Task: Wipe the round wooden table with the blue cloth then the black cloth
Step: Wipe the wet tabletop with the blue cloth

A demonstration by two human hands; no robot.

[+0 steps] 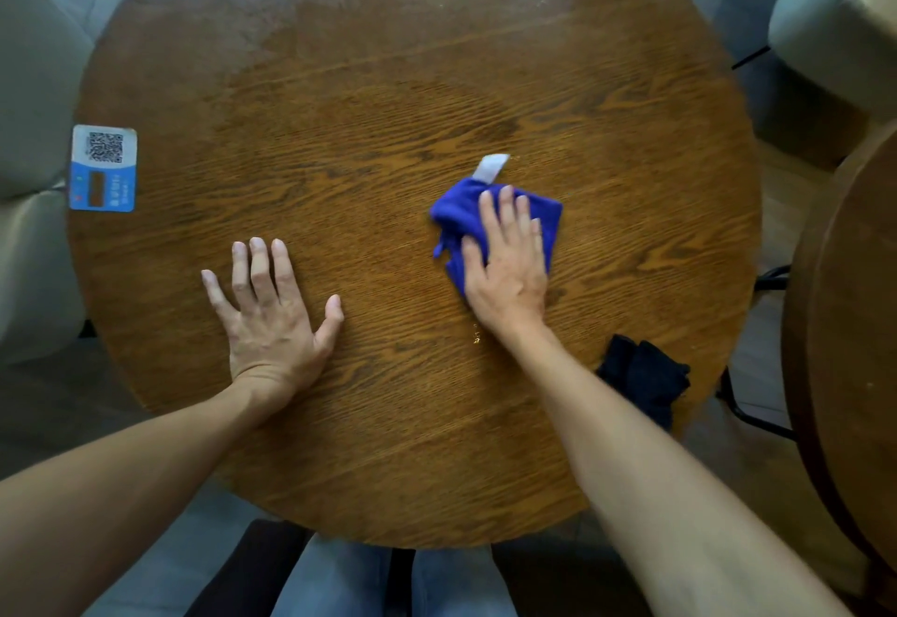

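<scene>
The round wooden table [388,121] fills the view. My right hand [507,262] presses flat on the bunched blue cloth [456,213], right of the table's middle; a white tag sticks out of the cloth's far edge. My left hand [269,310] lies flat on the wood with fingers spread, holding nothing. The black cloth [645,376] sits crumpled at the table's near right edge, just right of my right forearm. The far part of the tabletop looks wet and shiny.
A blue and white QR-code sticker [103,168] lies at the table's left edge. Pale upholstered chairs stand at the left [34,131] and far right [835,19]. A second wooden table [854,325] stands at the right. My knees show below the near edge.
</scene>
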